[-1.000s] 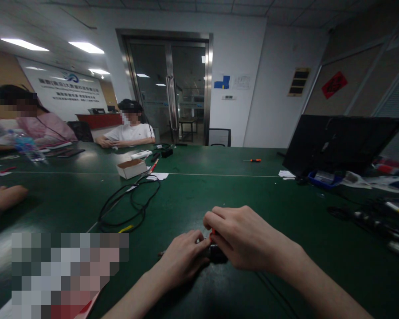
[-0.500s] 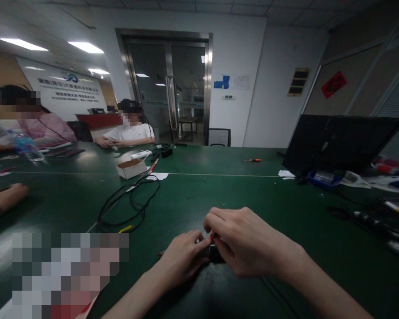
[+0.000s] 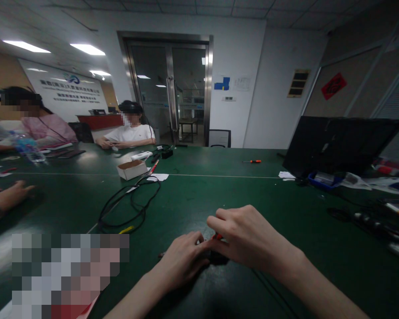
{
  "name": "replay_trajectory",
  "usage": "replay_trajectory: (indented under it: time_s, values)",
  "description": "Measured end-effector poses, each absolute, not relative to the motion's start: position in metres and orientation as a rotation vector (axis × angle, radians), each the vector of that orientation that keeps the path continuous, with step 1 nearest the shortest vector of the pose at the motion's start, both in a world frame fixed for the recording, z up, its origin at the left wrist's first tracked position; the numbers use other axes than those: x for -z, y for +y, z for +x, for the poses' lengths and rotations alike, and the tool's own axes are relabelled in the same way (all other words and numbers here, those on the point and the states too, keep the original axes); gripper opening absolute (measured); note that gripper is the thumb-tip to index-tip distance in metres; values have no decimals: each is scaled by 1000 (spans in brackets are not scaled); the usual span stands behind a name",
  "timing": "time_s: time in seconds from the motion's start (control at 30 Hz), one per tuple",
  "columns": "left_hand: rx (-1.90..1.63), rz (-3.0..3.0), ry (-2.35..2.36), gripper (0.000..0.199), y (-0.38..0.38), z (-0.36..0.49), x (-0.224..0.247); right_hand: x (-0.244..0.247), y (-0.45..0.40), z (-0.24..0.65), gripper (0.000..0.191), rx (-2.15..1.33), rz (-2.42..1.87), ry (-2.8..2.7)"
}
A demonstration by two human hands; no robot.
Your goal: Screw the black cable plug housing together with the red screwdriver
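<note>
Close to the table's near edge, my left hand [image 3: 186, 253] is closed around a dark, slim object whose small tip [image 3: 161, 255] sticks out on its left. The rest of that object is mostly covered by my fingers, so its kind does not show. A black part [image 3: 218, 258] of it appears under my right hand. My right hand [image 3: 241, 235] pinches a small red-orange piece [image 3: 217, 236] just above the black part, with its fingertips beside my left thumb and index finger. Most of the piece is hidden in the grip.
A looped black cable [image 3: 142, 208] lies left of my hands, near a white box [image 3: 132, 170]. Farther back is an orange-handled screwdriver [image 3: 254, 161]. A monitor [image 3: 339, 146] and a blue tray [image 3: 322, 180] stand at right. Another person's hand [image 3: 15, 195] is at left.
My right hand has shifted slightly right and turned around the red-orange piece, with its fingers drawn in. My left hand stays nearly in place. The other person's hand at left has moved slightly right.
</note>
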State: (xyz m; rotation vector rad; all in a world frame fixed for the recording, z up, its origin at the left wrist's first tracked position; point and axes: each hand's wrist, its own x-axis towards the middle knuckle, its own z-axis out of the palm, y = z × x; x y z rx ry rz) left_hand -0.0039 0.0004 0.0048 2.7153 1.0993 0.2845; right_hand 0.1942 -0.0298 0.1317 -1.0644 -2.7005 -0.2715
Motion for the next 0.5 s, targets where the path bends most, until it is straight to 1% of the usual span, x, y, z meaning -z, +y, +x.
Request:
replay_trajectory:
  time_s: [0.1,0.17,0.3,0.5]
  values:
    - [-279,2754,1084,20,2,-4,-3,-134,-32,194,8,119,-974,-2717]
    - [-267,2769,1071,21,3,-4,-2,-134,-33,194,10,67,-942,-2744]
    - [-301,2765,1073,17,4,-6,2,-132,-29,193,9,96,-967,-2709]
    - [-322,2739,1097,20,3,-6,3,-129,-25,193,22,227,-993,-2702]
